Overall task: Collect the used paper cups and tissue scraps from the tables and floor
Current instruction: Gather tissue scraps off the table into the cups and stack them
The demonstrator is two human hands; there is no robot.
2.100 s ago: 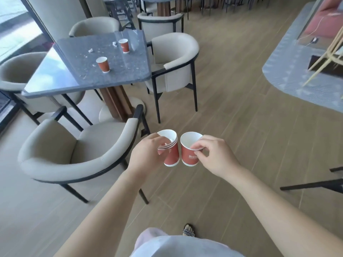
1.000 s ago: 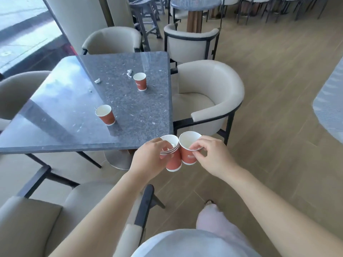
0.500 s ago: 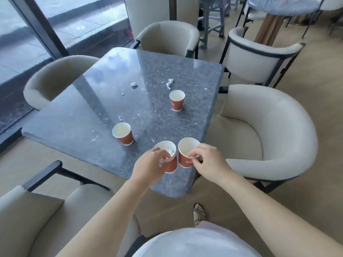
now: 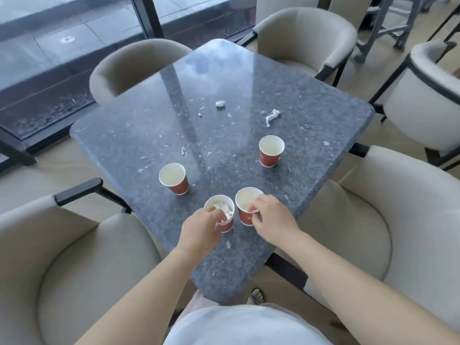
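Note:
My left hand [image 4: 202, 229] grips a stack of red paper cups [image 4: 224, 216] with crumpled tissue inside it. My right hand [image 4: 270, 217] pinches the rim of a single red cup [image 4: 245, 206] just to the right. Both are low over the near corner of the grey stone table [image 4: 311, 125]; I cannot tell if they touch it. Two more red cups stand on the table, one at the left [image 4: 174, 178] and one at the right [image 4: 270, 150]. Tissue scraps lie farther back: a twisted piece [image 4: 271, 117], a small ball [image 4: 220, 104] and a bit [image 4: 183, 150].
Beige armchairs ring the table: near left [image 4: 62, 257], near right [image 4: 388, 220], far left [image 4: 129, 63], far right [image 4: 306, 33]. A glass wall with a dark frame [image 4: 146, 18] runs behind. Another chair [image 4: 428, 100] stands at the right edge.
I have walked up to the table, which now fills the view. Both hands kept their cups and lowered them over its near corner. The cups on the table have not moved.

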